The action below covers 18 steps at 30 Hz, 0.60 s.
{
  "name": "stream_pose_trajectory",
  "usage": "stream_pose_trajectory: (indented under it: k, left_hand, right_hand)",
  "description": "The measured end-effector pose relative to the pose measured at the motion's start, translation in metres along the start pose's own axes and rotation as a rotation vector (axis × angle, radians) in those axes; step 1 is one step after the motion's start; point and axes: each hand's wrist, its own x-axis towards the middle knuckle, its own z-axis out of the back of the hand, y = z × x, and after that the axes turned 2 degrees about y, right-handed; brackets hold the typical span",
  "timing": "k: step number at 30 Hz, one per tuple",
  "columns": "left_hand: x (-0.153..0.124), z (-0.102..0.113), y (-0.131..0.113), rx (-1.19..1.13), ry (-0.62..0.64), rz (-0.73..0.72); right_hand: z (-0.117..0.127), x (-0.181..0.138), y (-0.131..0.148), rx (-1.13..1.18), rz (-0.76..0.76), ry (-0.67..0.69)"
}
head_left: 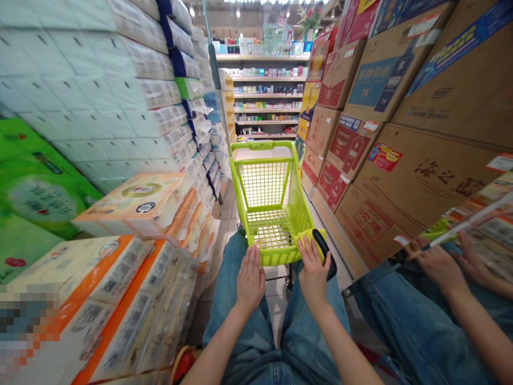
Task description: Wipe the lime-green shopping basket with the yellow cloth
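Both hands meet the near rim of the lime-green, lattice-walled plastic cart point(267, 184): the left hand point(250, 278) lies flat and open on denim just below it, while the right hand point(315, 270) apparently clasps its rounded corner beside a glossy black grip point(323, 247).

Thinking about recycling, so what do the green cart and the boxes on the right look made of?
Green cart: moulded plastic, slightly glossy, going by its uniform colour and lattice walls. Boxes: brown cardboard, matte, likely corrugated, with printed faces and stuck-on labels.
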Motion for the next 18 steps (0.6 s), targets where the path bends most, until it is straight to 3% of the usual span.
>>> stream_pose_trajectory:
  k: [5, 9, 13, 18]
  left_hand:
    - [-0.003, -0.001, 0.003, -0.001, 0.028, 0.003]
    - [-0.004, -0.001, 0.005, 0.002, 0.039, -0.007]
    - [-0.003, -0.001, 0.005, 0.004, 0.028, -0.009]
    - [-0.002, -0.002, 0.002, 0.014, 0.032, -0.002]
  right_hand:
    - [-0.019, -0.011, 0.067, 0.088, 0.146, 0.076]
    - [-0.022, -0.010, 0.086, 0.112, 0.199, 0.080]
    - [-0.012, -0.009, 0.065, 0.094, 0.271, 0.140]
    - [0.002, -0.007, 0.007, 0.027, 0.216, 0.144]
